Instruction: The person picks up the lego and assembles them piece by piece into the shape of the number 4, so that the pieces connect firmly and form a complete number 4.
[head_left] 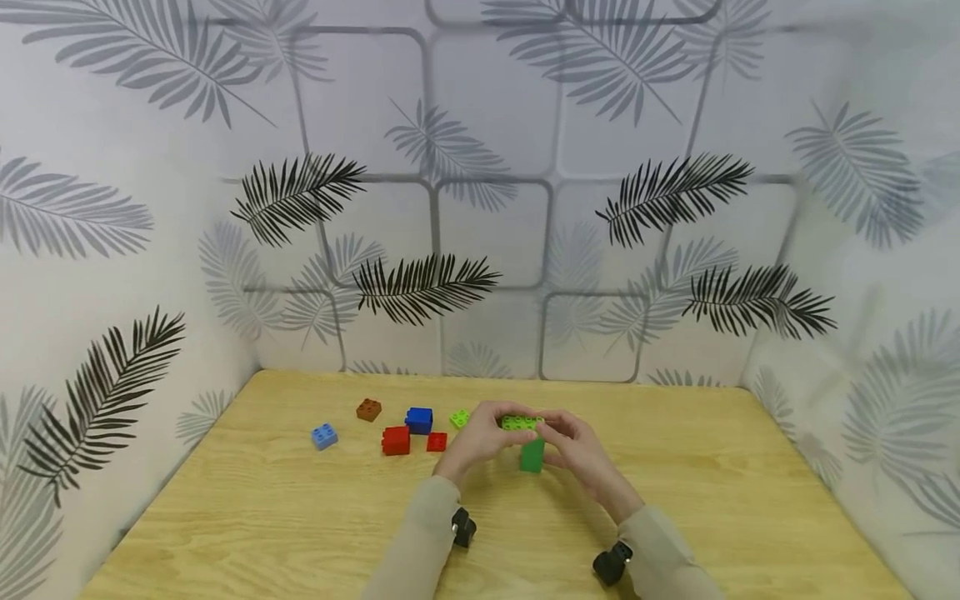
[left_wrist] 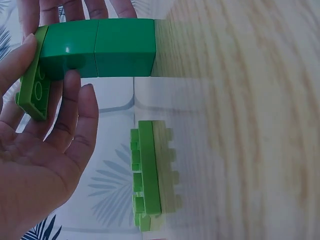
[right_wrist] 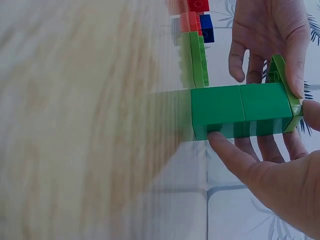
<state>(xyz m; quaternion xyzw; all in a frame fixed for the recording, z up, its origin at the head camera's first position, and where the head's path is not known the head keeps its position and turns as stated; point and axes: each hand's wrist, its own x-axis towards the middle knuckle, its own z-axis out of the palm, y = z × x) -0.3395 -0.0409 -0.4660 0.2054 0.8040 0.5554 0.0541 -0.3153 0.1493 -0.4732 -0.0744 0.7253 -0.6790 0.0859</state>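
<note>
In my head feed the dark green stack (head_left: 532, 457) stands upright on the table (head_left: 285, 533), nearer its back edge than its front and slightly right of the middle; both wrist feeds show it as two blocks, one on the other. A lime plate (head_left: 517, 423) lies across the top, studs up, one end jutting past the blocks toward the left edge, and I can see the hollow underside of that overhang from the left wrist. I have the left hand (head_left: 483, 437) closed around this overhanging end, thumb against the plate, fingers curled near the blocks. The right hand (head_left: 581, 458) is wrapped around the stack from the right edge's side, thumb up at the plate and a finger touching the lower block, with only the stack's width between them. Just beyond my left hand a second lime plate (head_left: 459, 418) lies flat. Going on toward the left edge I see a flat red brick (head_left: 437, 442), a blue brick (head_left: 420, 421), a taller red brick (head_left: 396, 441), a brown brick (head_left: 368, 409) and a light blue brick (head_left: 325, 436), the last two nearest the back left corner
</note>
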